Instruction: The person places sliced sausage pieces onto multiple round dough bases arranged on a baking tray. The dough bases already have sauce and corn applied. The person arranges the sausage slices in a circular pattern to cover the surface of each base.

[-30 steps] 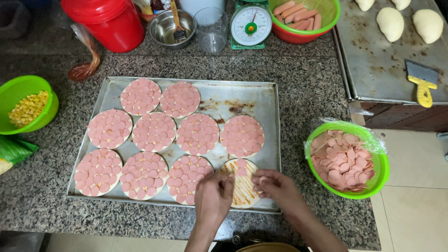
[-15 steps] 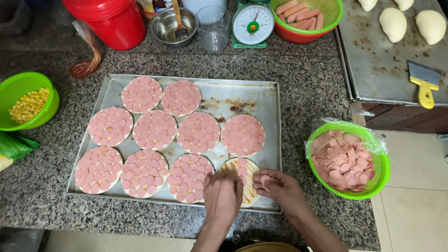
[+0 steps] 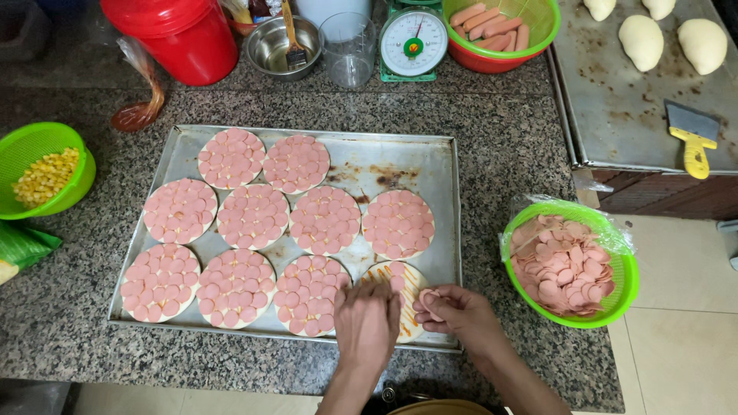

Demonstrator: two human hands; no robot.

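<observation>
Sausage slices (image 3: 427,301) pinched in a small stack in the right hand (image 3: 455,313), fingers curled shut round them, close by for dealing out. Left hand (image 3: 367,323) palm down on the half-bare dough round (image 3: 403,283) at the tray's (image 3: 369,146) near right corner; fingers bent, grip hidden, cannot tell what it holds. Nine other rounds fully covered in pink slices. Green bowl (image 3: 573,319) of slices just right of the tray, within reach. Speckled granite counter (image 3: 507,138); scale (image 3: 413,41), corn bowl (image 3: 38,170), dough balls (image 3: 642,42) beyond.
</observation>
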